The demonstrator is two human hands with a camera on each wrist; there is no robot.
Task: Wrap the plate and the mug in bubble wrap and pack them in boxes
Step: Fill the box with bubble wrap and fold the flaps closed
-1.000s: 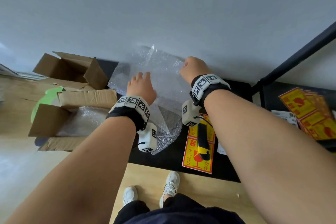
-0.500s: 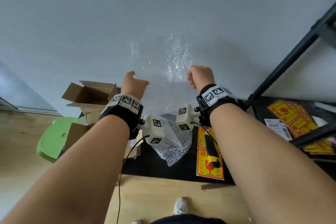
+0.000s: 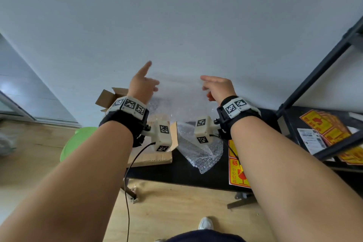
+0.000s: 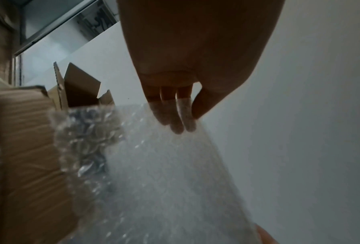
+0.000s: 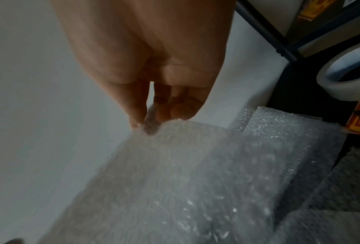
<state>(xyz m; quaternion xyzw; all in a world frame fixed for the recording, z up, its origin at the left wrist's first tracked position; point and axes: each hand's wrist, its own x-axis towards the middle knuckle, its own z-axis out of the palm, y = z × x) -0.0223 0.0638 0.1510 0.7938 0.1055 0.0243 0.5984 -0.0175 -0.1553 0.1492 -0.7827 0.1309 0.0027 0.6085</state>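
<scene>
A clear sheet of bubble wrap (image 3: 179, 95) hangs stretched between my two raised hands in front of the white wall. My left hand (image 3: 150, 84) pinches its upper left edge, thumb in front and fingers (image 4: 170, 115) behind the sheet, with the index finger pointing up. My right hand (image 3: 205, 85) pinches the upper right corner (image 5: 151, 125) between thumb and fingers. More bubble wrap (image 3: 200, 149) lies crumpled on the black table (image 3: 176, 173) below. No bare plate or mug shows in any view.
An open cardboard box (image 3: 111, 98) stands at the back left. A second box (image 3: 155, 158) closer in holds a bubble-wrap bundle (image 4: 85, 132). Yellow fragile stickers (image 3: 236, 171) lie under my right arm, more (image 3: 324, 129) on the black shelf. A tape roll (image 5: 346, 79) sits right; a green stool (image 3: 78, 143) left.
Both hands have risen from the table and lifted the bubble wrap sheet up in front of the wall. The left index finger has straightened upward. The head view has tilted up.
</scene>
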